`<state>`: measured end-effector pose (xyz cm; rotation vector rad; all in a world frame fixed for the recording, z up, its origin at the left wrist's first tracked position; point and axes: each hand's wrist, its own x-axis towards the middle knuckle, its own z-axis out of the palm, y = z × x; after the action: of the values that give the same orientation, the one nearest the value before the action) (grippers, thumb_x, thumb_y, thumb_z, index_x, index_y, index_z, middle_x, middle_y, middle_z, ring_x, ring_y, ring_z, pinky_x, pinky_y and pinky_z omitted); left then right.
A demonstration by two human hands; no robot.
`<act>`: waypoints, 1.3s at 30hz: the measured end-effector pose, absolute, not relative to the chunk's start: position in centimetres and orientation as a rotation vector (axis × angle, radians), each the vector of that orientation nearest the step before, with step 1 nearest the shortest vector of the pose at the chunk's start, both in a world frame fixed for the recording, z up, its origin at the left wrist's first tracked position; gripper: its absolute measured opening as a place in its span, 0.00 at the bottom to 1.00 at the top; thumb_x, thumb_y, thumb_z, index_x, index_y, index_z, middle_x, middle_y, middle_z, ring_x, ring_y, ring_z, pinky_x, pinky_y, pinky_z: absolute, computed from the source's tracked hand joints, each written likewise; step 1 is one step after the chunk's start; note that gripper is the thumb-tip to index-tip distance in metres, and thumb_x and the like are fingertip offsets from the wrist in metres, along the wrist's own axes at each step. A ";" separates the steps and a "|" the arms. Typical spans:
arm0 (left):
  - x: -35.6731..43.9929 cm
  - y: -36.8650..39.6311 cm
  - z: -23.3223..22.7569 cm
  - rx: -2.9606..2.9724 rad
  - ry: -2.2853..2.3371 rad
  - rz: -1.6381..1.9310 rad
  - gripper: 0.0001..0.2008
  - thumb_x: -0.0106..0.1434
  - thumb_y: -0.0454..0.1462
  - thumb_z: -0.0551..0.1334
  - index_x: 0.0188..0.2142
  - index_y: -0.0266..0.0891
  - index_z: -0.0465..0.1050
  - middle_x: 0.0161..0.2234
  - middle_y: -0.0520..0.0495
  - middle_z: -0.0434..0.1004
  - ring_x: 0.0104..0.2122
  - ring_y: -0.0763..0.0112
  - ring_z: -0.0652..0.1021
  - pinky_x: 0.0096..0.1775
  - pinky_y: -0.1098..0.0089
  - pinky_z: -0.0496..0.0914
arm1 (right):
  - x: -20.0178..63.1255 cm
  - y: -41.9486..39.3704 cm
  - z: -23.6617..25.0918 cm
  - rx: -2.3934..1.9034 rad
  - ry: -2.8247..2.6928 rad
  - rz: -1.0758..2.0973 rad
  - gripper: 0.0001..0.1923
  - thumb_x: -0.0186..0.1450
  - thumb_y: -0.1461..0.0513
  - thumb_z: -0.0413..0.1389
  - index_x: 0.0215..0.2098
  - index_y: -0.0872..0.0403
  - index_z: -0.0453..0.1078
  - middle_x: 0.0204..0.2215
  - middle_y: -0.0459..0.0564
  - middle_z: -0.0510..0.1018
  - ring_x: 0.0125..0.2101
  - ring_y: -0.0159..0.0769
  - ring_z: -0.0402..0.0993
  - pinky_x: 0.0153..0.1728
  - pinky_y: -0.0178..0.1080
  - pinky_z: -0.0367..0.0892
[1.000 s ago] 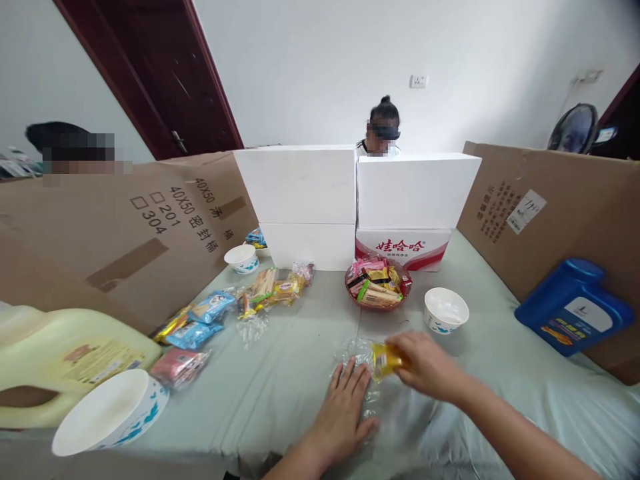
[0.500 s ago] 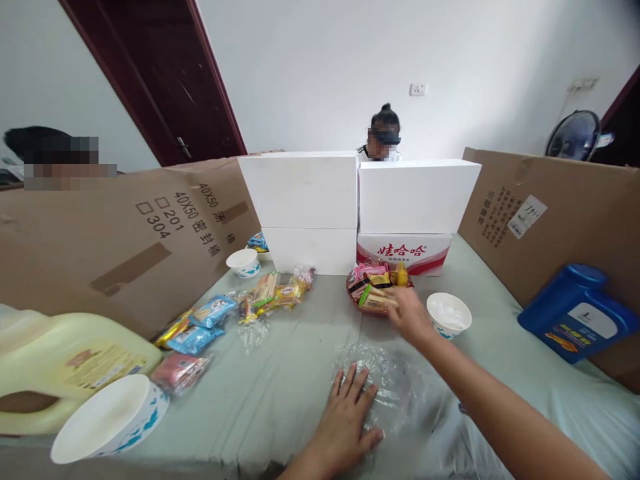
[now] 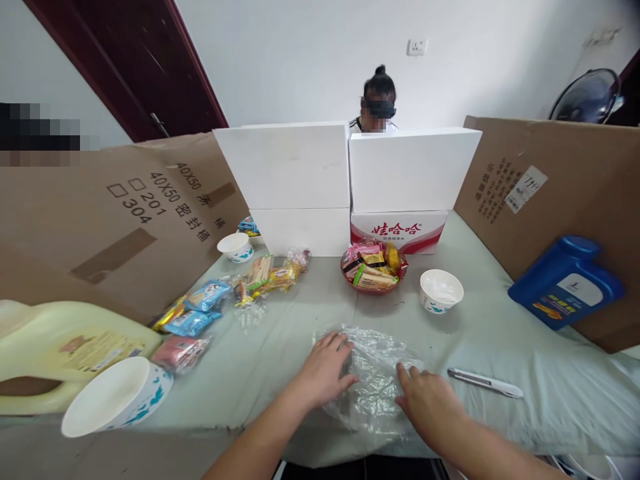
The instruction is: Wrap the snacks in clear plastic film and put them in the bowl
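Observation:
A crumpled clear plastic bag (image 3: pixel 375 383) lies on the cloth in front of me. Flat on its left side rests my left hand (image 3: pixel 323 368), fingers spread and thumb apart. My right hand (image 3: pixel 433 403) touches the bag's right edge, with thumb and index finger apart and the other fingers partly hidden. Neither hand holds anything. Beyond the bag stands a round reddish-brown bowl (image 3: pixel 374 289) filled with wrapped snacks (image 3: pixel 375 260). To the right of my right hand lies a utility knife (image 3: pixel 485 383), with a white paper bowl (image 3: pixel 441 292) farther back.
White boxes (image 3: pixel 300 167) are stacked behind the snack bowl. Cardboard walls (image 3: pixel 565 200) flank the table. Wrapped snacks (image 3: pixel 195 313), a large white bowl (image 3: pixel 117 398) and a yellow jug (image 3: pixel 85 340) are left; a blue bottle (image 3: pixel 565 283) is right. A person (image 3: pixel 379 100) sits opposite.
My right hand has come back from the snack bowl to the bag. My left hand stays on the bag. The view has tilted down, and the knife now shows fully.

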<state>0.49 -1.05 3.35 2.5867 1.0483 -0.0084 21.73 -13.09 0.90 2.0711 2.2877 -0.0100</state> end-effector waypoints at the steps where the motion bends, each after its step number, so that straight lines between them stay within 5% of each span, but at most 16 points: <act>1: 1.0 -0.8 3.5 2.614 1.035 0.015 0.26 0.59 0.43 0.64 0.57 0.40 0.67 0.61 0.40 0.64 0.61 0.49 0.63 0.59 0.51 0.60 | 21.0 -12.5 1.4 2.009 2.373 -0.048 0.14 0.62 0.63 0.55 0.47 0.56 0.70 0.33 0.57 0.77 0.33 0.46 0.75 0.31 0.43 0.69; 4: 2.7 0.3 2.9 2.647 1.019 0.051 0.25 0.62 0.34 0.59 0.59 0.38 0.64 0.63 0.40 0.60 0.58 0.53 0.67 0.57 0.55 0.64 | 19.0 -10.5 1.4 1.820 2.697 -0.187 0.09 0.64 0.69 0.51 0.40 0.55 0.70 0.37 0.52 0.76 0.39 0.41 0.72 0.41 0.41 0.68; 7: 3.6 1.4 1.3 2.620 1.097 0.189 0.31 0.62 0.29 0.53 0.65 0.36 0.52 0.67 0.39 0.51 0.59 0.58 0.67 0.56 0.59 0.66 | 18.2 -9.5 -0.6 1.717 2.956 -0.234 0.12 0.66 0.68 0.49 0.46 0.55 0.68 0.46 0.53 0.74 0.48 0.39 0.68 0.50 0.41 0.65; 12: 3.3 1.7 -1.4 2.739 1.016 0.336 0.23 0.65 0.32 0.53 0.60 0.41 0.61 0.63 0.43 0.60 0.61 0.58 0.63 0.60 0.53 0.59 | 19.6 -8.8 -2.3 1.745 2.986 -0.325 0.28 0.66 0.58 0.52 0.63 0.52 0.56 0.61 0.56 0.64 0.63 0.45 0.51 0.62 0.53 0.49; 16: 2.6 1.8 -2.3 2.750 0.980 0.278 0.28 0.67 0.41 0.55 0.65 0.43 0.53 0.65 0.45 0.55 0.66 0.55 0.51 0.63 0.47 0.48 | 23.5 -7.0 -1.9 2.101 2.526 -0.328 0.39 0.64 0.44 0.50 0.67 0.53 0.51 0.66 0.60 0.53 0.66 0.56 0.39 0.61 0.64 0.41; 19: 2.6 1.9 -2.2 2.714 1.073 0.200 0.34 0.65 0.48 0.56 0.67 0.42 0.48 0.67 0.43 0.49 0.67 0.49 0.45 0.63 0.44 0.44 | 26.0 -6.3 -2.1 2.572 2.085 -0.034 0.32 0.68 0.49 0.44 0.63 0.61 0.57 0.64 0.67 0.55 0.65 0.59 0.42 0.58 0.66 0.42; 22: 3.4 1.7 -1.8 2.701 1.100 0.151 0.36 0.64 0.50 0.57 0.67 0.40 0.48 0.68 0.42 0.47 0.67 0.48 0.44 0.63 0.44 0.42 | 26.0 -6.8 -2.0 2.481 2.321 0.162 0.27 0.69 0.54 0.44 0.60 0.62 0.61 0.62 0.65 0.60 0.65 0.53 0.46 0.61 0.59 0.43; 24: 3.9 1.7 -1.4 2.712 1.058 0.118 0.36 0.64 0.50 0.57 0.67 0.41 0.49 0.68 0.42 0.46 0.67 0.49 0.44 0.63 0.45 0.42 | 25.0 -7.3 -1.9 2.210 2.580 0.072 0.28 0.68 0.52 0.46 0.62 0.57 0.60 0.64 0.60 0.59 0.65 0.49 0.45 0.63 0.55 0.43; 28: 2.6 3.6 -1.1 2.735 1.011 0.038 0.36 0.61 0.54 0.59 0.65 0.49 0.52 0.68 0.46 0.45 0.67 0.49 0.44 0.62 0.43 0.40 | 23.7 -7.7 -2.6 2.212 2.453 -0.134 0.42 0.63 0.40 0.48 0.67 0.53 0.50 0.67 0.57 0.51 0.66 0.57 0.36 0.61 0.63 0.39; 32: -1.9 6.5 -0.9 2.652 1.402 0.134 0.30 0.66 0.51 0.55 0.64 0.42 0.57 0.67 0.39 0.50 0.66 0.46 0.48 0.61 0.42 0.44 | 24.4 -7.9 -3.4 2.347 2.315 -0.124 0.41 0.64 0.40 0.46 0.67 0.53 0.50 0.67 0.57 0.50 0.66 0.58 0.34 0.60 0.65 0.37; 36: -5.4 5.0 0.7 2.606 1.208 0.512 0.22 0.68 0.45 0.51 0.56 0.38 0.67 0.59 0.38 0.65 0.62 0.52 0.60 0.61 0.50 0.55 | 25.4 -8.8 -1.3 2.329 2.525 -0.203 0.29 0.69 0.48 0.46 0.62 0.54 0.60 0.63 0.59 0.61 0.65 0.51 0.47 0.61 0.60 0.47; 39: -6.2 1.2 2.3 2.521 0.692 0.439 0.24 0.64 0.49 0.58 0.56 0.42 0.66 0.57 0.42 0.68 0.61 0.55 0.63 0.60 0.54 0.59 | 26.1 -10.8 1.7 2.171 2.813 -0.465 0.24 0.71 0.50 0.43 0.58 0.52 0.65 0.56 0.58 0.70 0.60 0.46 0.59 0.59 0.54 0.56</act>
<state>-6.20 1.23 2.31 2.5206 0.6916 0.4385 26.14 -10.84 1.68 2.1705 2.8132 -0.4647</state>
